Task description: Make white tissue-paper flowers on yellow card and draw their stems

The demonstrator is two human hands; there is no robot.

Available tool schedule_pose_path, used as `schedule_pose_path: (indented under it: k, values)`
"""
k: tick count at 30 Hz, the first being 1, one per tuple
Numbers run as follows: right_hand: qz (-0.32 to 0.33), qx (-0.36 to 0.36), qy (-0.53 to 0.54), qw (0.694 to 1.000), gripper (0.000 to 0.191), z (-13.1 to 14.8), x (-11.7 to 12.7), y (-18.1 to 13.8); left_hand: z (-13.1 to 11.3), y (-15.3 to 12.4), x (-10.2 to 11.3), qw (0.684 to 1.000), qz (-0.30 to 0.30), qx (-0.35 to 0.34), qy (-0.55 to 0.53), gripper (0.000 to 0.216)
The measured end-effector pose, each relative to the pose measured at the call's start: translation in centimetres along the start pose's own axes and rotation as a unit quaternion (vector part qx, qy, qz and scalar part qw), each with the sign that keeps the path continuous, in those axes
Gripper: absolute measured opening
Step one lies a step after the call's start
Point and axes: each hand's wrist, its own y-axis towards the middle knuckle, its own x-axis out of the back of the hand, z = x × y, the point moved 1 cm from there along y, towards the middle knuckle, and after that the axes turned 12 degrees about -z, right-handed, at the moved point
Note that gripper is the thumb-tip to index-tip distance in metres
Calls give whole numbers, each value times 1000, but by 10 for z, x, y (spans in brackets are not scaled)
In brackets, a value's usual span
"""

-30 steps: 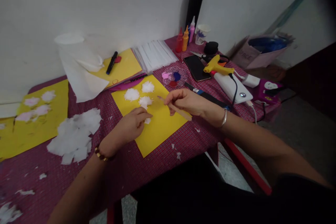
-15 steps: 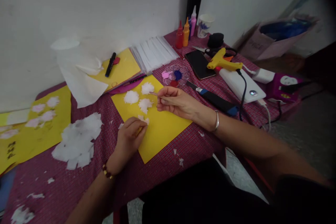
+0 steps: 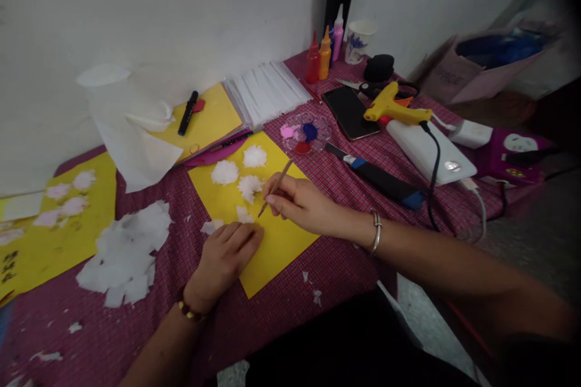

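Observation:
My right hand (image 3: 297, 199) pinches a thin paintbrush (image 3: 281, 178), slanted with its lower tip just above the yellow sheet (image 3: 276, 254). That tip is close to a small white paper piece (image 3: 244, 214). My left hand (image 3: 229, 260) lies over the sheet's left edge, palm down, fingers resting low and partly hiding what is beneath. Another white scrap (image 3: 211, 227) shows by its knuckles. Farther up the sheet are three white tissue-like tufts, one of them (image 3: 249, 187) next to my right fingertips.
A clear palette (image 3: 324, 133) with pink, blue and red paint sits beyond the sheet. A utility knife (image 3: 381, 181), phone (image 3: 349, 112), yellow glue gun (image 3: 394, 106) and white power bank (image 3: 431, 151) lie right. White paper pieces (image 3: 127, 254) are heaped left. Paint bottles (image 3: 312, 60) stand behind.
The paintbrush has swung from pointing left to a steep slant, tip down near the small white piece. My left hand has moved slightly down and flattened. The view has shifted slightly.

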Motion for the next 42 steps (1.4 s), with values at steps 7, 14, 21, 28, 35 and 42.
schedule_pose_path:
  k: [7,14,21,28,35,42]
  values:
    - [0,-12,-10,1000,6,-5,-4,-1,19,-7,16,909,-141,390,-27,5]
    - [15,-44,-19,999,10,-7,-13,-3,32,-12,1,884,-42,427,-184,8]
    - [17,-56,-1,998,9,-12,-18,-3,25,-19,-12,926,-26,337,-170,23]
    - [16,-69,-8,997,13,-19,-19,-4,26,-15,-16,916,-61,354,-176,18]
    - [-6,-113,45,993,14,-17,-20,0,24,-14,-7,914,-69,358,-179,25]
    - [-7,-128,96,987,13,-17,-24,5,21,-14,-15,940,-20,318,-125,8]
